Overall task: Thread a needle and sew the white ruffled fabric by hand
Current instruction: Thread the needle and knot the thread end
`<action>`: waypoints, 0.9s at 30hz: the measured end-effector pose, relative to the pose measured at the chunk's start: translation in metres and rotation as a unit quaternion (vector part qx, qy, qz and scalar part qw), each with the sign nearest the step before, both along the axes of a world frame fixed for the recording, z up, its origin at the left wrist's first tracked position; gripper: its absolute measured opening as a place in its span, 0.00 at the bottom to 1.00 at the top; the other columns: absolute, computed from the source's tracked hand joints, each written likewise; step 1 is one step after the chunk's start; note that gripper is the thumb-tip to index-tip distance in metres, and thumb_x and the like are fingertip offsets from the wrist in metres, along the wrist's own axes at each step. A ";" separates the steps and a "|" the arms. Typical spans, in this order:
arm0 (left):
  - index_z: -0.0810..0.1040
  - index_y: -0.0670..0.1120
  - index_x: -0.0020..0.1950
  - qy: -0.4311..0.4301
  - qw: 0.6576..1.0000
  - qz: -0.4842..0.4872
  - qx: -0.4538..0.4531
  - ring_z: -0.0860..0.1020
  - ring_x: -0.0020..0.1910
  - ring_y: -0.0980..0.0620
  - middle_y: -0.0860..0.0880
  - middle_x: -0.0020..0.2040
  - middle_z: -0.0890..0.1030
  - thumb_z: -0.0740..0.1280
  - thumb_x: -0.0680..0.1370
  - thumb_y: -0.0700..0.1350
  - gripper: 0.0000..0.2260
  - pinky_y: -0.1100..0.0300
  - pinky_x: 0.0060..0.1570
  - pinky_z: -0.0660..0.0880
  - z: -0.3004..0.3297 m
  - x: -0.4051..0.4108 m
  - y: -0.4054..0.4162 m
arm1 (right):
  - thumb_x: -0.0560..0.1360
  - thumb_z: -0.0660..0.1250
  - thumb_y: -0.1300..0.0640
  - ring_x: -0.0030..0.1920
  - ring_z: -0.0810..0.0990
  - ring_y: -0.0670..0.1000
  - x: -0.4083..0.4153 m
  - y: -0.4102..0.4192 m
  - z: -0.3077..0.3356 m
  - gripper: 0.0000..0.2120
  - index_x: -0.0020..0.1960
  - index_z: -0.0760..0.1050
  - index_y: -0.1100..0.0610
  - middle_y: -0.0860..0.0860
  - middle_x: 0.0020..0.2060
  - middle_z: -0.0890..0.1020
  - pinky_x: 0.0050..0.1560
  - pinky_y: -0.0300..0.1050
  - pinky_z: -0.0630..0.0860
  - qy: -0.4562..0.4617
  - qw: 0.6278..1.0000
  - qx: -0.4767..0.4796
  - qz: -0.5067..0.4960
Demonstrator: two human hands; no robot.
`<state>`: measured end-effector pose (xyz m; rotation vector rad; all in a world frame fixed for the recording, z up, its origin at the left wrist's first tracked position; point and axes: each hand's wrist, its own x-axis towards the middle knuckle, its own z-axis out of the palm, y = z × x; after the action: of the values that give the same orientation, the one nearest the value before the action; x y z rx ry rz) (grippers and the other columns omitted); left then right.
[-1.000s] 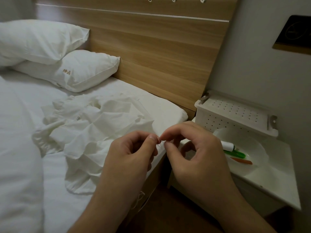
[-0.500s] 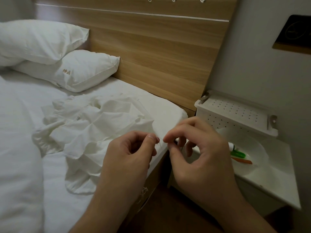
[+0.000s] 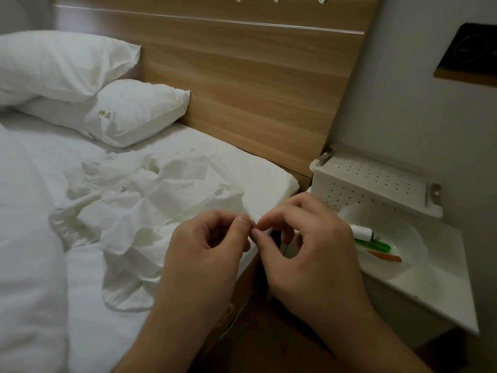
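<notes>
Right hand (image 3: 309, 246) has closed back in, both pinching fingertip to fingertip with the left hand (image 3: 207, 254), so threading's ongoing while the crumpled white ruffled fabric (image 3: 150, 211) waits untouched.

Both hands meet above the bed's edge (image 3: 271, 184): left hand (image 3: 204, 254) and right hand (image 3: 309, 249) pinch thumb to forefinger, tips nearly touching.

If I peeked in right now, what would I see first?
Two hands right in front: the left hand and right hand meet fingertip to fingertip, pinching something too tiny to see. Behind them a crumpled white cloth lies on the bed. To the right, a white bowl holds green and orange things.
</notes>
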<state>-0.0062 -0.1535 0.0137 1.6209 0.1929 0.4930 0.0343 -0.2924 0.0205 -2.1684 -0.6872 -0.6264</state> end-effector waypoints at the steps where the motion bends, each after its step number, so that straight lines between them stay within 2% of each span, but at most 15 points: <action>1: 0.88 0.50 0.44 0.002 1.000 0.000 0.002 0.78 0.30 0.60 0.53 0.31 0.82 0.70 0.80 0.48 0.08 0.59 0.38 0.74 0.000 0.000 0.000 | 0.74 0.77 0.50 0.46 0.77 0.43 0.000 0.000 0.000 0.04 0.46 0.83 0.48 0.40 0.44 0.78 0.46 0.32 0.75 -0.001 1.000 -0.002 -0.004; 7: 0.89 0.51 0.42 -0.003 1.000 -0.012 -0.014 0.77 0.29 0.58 0.52 0.30 0.82 0.70 0.75 0.53 0.10 0.55 0.37 0.73 0.002 -0.002 0.001 | 0.74 0.77 0.55 0.47 0.77 0.43 0.001 0.000 0.000 0.04 0.43 0.82 0.48 0.40 0.42 0.77 0.45 0.30 0.74 0.019 1.000 0.011 -0.010; 12: 0.88 0.53 0.43 -0.002 1.000 -0.007 -0.024 0.74 0.29 0.53 0.50 0.31 0.82 0.71 0.79 0.49 0.08 0.51 0.36 0.75 0.002 -0.002 0.001 | 0.74 0.77 0.56 0.47 0.78 0.42 0.001 -0.004 0.004 0.06 0.42 0.81 0.48 0.39 0.42 0.78 0.41 0.29 0.75 0.070 0.997 0.034 0.003; 15: 0.88 0.50 0.42 -0.006 0.999 0.003 -0.034 0.74 0.28 0.54 0.50 0.31 0.81 0.71 0.81 0.45 0.09 0.54 0.34 0.73 0.001 -0.001 0.003 | 0.74 0.77 0.56 0.48 0.78 0.42 0.003 -0.007 0.004 0.06 0.42 0.81 0.48 0.39 0.42 0.79 0.41 0.28 0.75 0.089 0.995 0.033 0.002; 21: 0.88 0.49 0.45 -0.009 1.000 0.006 -0.028 0.75 0.29 0.55 0.51 0.31 0.81 0.70 0.81 0.45 0.08 0.58 0.34 0.73 0.000 -0.001 0.004 | 0.74 0.74 0.54 0.49 0.79 0.42 0.009 -0.013 0.003 0.06 0.44 0.79 0.45 0.40 0.42 0.79 0.43 0.34 0.78 0.135 0.991 0.021 0.017; 24: 0.88 0.49 0.45 -0.009 1.000 0.002 -0.020 0.76 0.29 0.56 0.51 0.31 0.81 0.70 0.81 0.45 0.08 0.60 0.34 0.73 0.001 -0.002 0.004 | 0.76 0.69 0.53 0.53 0.81 0.42 0.013 -0.017 0.004 0.05 0.50 0.81 0.44 0.42 0.47 0.83 0.51 0.42 0.81 0.240 0.964 0.090 0.068; 25: 0.88 0.50 0.44 -0.009 1.000 0.000 -0.017 0.76 0.29 0.56 0.51 0.32 0.82 0.70 0.81 0.45 0.08 0.60 0.34 0.74 0.001 -0.002 0.004 | 0.75 0.67 0.52 0.53 0.82 0.44 0.015 -0.016 0.004 0.07 0.52 0.81 0.45 0.43 0.48 0.84 0.54 0.46 0.81 0.284 0.946 0.128 0.093; 27: 0.88 0.52 0.43 -0.015 1.000 -0.005 -0.010 0.77 0.29 0.56 0.50 0.32 0.82 0.71 0.80 0.46 0.09 0.61 0.33 0.74 0.002 -0.003 0.004 | 0.74 0.65 0.50 0.53 0.85 0.49 0.016 -0.013 0.005 0.12 0.53 0.83 0.52 0.49 0.48 0.86 0.52 0.50 0.83 0.362 0.900 0.200 0.136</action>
<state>-0.0089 -0.1498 0.0154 1.5942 0.1674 0.5063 0.0507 -0.3053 0.0251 -1.6866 -0.3885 0.1918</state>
